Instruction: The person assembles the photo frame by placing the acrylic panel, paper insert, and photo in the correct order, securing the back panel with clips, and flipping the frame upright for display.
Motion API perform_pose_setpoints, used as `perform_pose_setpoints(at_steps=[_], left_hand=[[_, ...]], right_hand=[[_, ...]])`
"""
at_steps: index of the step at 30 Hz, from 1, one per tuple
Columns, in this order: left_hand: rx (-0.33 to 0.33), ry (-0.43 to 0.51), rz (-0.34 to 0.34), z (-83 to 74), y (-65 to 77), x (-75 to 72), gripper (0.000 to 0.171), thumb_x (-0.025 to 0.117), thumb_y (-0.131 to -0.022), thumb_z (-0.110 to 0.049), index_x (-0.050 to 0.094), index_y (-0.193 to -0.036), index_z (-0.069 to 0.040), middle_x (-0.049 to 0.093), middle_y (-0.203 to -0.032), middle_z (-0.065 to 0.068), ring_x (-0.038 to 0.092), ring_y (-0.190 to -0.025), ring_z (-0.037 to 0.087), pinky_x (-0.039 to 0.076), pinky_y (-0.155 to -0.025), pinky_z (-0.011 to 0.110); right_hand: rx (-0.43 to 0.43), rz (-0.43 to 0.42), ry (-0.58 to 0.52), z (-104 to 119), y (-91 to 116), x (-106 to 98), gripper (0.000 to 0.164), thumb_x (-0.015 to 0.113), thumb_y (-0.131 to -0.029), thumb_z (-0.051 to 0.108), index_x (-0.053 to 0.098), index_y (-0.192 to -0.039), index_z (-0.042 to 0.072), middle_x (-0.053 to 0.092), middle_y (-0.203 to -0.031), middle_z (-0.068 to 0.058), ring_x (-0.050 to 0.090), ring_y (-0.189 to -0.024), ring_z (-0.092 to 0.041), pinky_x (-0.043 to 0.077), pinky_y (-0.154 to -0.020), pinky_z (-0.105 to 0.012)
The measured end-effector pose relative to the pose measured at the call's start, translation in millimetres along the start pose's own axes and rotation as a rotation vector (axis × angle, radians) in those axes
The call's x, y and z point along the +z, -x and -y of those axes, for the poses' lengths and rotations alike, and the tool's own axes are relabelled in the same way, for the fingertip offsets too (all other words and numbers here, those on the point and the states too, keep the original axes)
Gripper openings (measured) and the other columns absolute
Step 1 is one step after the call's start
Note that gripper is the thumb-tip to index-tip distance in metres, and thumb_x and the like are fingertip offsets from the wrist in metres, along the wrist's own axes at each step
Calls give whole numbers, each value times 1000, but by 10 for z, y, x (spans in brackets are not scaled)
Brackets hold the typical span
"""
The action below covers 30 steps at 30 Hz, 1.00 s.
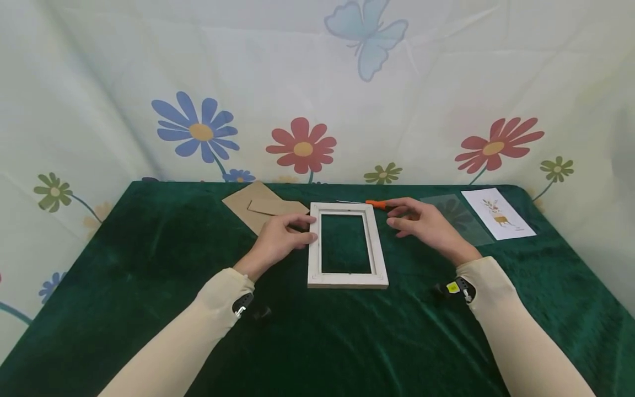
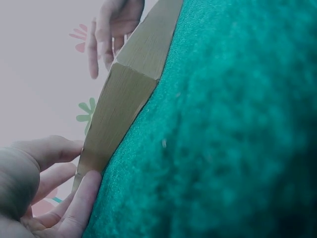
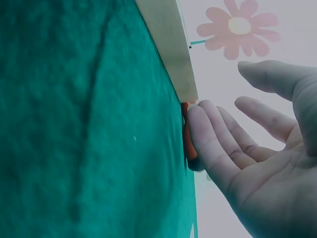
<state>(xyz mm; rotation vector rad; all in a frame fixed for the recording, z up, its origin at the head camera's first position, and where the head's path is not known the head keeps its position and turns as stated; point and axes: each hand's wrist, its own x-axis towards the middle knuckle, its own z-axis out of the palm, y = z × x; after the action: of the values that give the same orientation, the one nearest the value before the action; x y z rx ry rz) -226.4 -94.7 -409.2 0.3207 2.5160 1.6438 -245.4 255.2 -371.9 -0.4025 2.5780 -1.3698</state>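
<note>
A white picture frame (image 1: 378,248) with bare wood sides lies flat on the green cloth, its middle opening showing the cloth through it. At the frame's left bar, my left hand (image 1: 280,237) holds the edge, thumb on the upper edge and fingers against the wooden side. My right hand (image 1: 424,220) hovers beyond the right bar with loosely bent fingers and nothing between them. Right by its fingertips lies a screwdriver (image 1: 376,204) with an orange handle and thin shaft, partly behind the frame. In the right wrist view the orange handle (image 3: 189,141) overlaps the fingertips.
A brown backing board (image 1: 243,204) with a stand flap (image 1: 280,207) lies behind my left hand. Beyond my right hand are a clear sheet (image 1: 468,220) and a white card (image 1: 521,227) with a deer drawing. A flowered curtain (image 1: 397,110) hangs behind the table.
</note>
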Motion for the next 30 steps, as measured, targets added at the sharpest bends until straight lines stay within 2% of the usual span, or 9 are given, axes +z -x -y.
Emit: perform_pose_setpoints(at_steps=[8,12,15,20,23,27,30], left_hand=[[-10,3,-10,87,48,45,44,82,-96,-18,71,-138,-11,71,-125,8,74,-92,21,62,-91,37],[1,11,-13,88,46,51,44,82,-96,-15,71,-138,-10,70,-124,11,74,-92,22,62,-90,37],[1,16,-8,72,39,51,44,82,-96,-15,71,-138,-10,70,-125,11,75,-92,22,62,-90,37],[-8,13,-12,39,36,36,43,82,-96,-17,71,-137,-12,72,-125,9,75,-92,20,61,-91,38],[-4,11,-15,24,32,25,43,83,-96,-17,72,-137,-12,71,-125,9,75,-92,20,61,-91,38],[5,8,-14,12,22,14,43,82,-96,-16,71,-137,-12,69,-124,10,75,-92,20,61,-91,38],[2,6,-13,2,18,6,43,82,-96,-15,71,-138,-12,68,-125,11,75,-92,21,61,-91,37]], right_hand=[[38,-55,30,-22,41,-100,59,70,-105,27,49,-157,8,61,-140,-22,71,-107,-37,59,-96,-42],[48,-87,12,-8,58,-208,61,69,-106,30,47,-159,8,57,-143,-22,66,-116,-41,58,-98,-45],[53,-104,7,15,71,-311,63,69,-106,31,45,-160,10,56,-145,-22,62,-122,-43,59,-97,-42],[40,-125,53,48,64,-480,65,68,-106,34,43,-162,11,57,-147,-22,63,-122,-43,59,-94,-35],[41,-135,91,54,55,-571,64,67,-107,35,44,-162,11,57,-147,-22,65,-119,-42,57,-99,-42],[50,-139,107,57,47,-689,63,66,-107,35,44,-162,11,57,-146,-23,66,-118,-38,51,-106,-59],[47,-135,127,48,40,-778,65,65,-107,37,44,-162,10,57,-146,-24,68,-116,-38,47,-108,-65]])
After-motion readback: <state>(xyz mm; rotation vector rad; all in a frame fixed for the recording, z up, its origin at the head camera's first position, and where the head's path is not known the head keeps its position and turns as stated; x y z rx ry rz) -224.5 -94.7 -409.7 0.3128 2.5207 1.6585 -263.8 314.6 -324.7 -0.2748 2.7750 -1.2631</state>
